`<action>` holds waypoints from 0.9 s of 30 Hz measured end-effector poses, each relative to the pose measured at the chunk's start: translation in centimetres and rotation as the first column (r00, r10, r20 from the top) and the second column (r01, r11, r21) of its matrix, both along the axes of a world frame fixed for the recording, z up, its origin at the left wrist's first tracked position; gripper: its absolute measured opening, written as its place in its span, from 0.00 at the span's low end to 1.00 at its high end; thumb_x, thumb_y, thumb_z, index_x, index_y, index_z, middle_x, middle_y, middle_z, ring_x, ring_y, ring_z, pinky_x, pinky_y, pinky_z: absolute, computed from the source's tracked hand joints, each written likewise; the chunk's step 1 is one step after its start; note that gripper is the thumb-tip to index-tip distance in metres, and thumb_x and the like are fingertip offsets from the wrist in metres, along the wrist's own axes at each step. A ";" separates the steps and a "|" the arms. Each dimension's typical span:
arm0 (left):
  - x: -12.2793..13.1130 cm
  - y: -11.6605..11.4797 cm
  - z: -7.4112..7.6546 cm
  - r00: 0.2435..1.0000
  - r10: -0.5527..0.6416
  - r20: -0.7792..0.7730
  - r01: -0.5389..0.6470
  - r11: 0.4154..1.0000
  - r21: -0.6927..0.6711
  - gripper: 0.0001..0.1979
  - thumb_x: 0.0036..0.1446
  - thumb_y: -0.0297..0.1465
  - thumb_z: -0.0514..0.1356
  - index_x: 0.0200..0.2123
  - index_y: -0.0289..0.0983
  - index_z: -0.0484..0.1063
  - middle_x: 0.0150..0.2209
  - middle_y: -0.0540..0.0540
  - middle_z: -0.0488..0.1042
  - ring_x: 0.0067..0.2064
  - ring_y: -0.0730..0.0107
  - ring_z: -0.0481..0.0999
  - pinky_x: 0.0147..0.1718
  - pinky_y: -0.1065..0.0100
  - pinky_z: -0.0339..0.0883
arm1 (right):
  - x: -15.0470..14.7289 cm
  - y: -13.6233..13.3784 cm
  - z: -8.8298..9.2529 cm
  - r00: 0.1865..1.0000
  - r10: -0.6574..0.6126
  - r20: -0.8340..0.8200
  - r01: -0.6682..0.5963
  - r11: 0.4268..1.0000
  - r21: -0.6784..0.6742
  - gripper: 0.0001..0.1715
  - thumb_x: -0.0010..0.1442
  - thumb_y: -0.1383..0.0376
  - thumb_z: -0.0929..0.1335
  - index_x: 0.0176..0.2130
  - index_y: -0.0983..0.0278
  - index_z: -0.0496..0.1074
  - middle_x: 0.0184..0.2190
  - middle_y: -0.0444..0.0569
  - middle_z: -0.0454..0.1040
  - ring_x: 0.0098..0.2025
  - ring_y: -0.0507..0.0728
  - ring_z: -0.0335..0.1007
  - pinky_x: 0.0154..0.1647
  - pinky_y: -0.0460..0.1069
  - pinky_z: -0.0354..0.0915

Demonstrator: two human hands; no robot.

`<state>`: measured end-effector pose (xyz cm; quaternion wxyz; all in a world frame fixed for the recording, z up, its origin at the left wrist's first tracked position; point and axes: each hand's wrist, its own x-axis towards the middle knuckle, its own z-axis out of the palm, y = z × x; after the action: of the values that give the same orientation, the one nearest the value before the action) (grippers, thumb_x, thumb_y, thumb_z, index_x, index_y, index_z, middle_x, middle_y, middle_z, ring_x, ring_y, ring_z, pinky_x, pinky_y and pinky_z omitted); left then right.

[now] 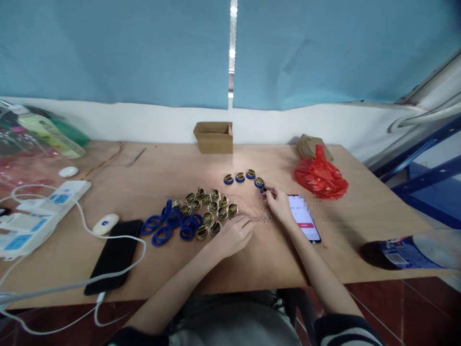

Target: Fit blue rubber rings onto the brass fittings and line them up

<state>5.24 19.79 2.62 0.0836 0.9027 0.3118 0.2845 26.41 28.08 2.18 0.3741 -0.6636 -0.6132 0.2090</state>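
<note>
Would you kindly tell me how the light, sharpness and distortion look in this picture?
In the head view, a bright strip glares through the blue sheeting; the bottle near the right edge looks stretched; blocky pixelation hides part of the lit phone's upper right edge; the thin pieces between the hands are too soft to make out.

Right hand (280, 203), touching one blue-ringed gold piece (263, 190), has left hand (236, 234) at eight o'clock, phone (306, 220) at four.
</note>
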 end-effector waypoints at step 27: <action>-0.2 0.1 0.2 0.999 0.035 0.007 -0.035 0.998 0.047 0.11 0.65 0.23 0.52 0.44 0.35 0.74 0.41 0.41 0.79 0.45 0.59 0.78 0.48 0.58 0.74 | 0.3 -0.6 1.1 0.984 0.167 0.063 -0.172 0.981 0.086 0.10 0.61 0.66 0.63 0.38 0.63 0.74 0.26 0.45 0.76 0.26 0.55 0.71 0.32 0.49 0.64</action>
<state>5.08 19.88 2.86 0.0585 0.8979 0.3204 0.2962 26.70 27.44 3.33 0.3678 -0.5967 -0.6865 0.1934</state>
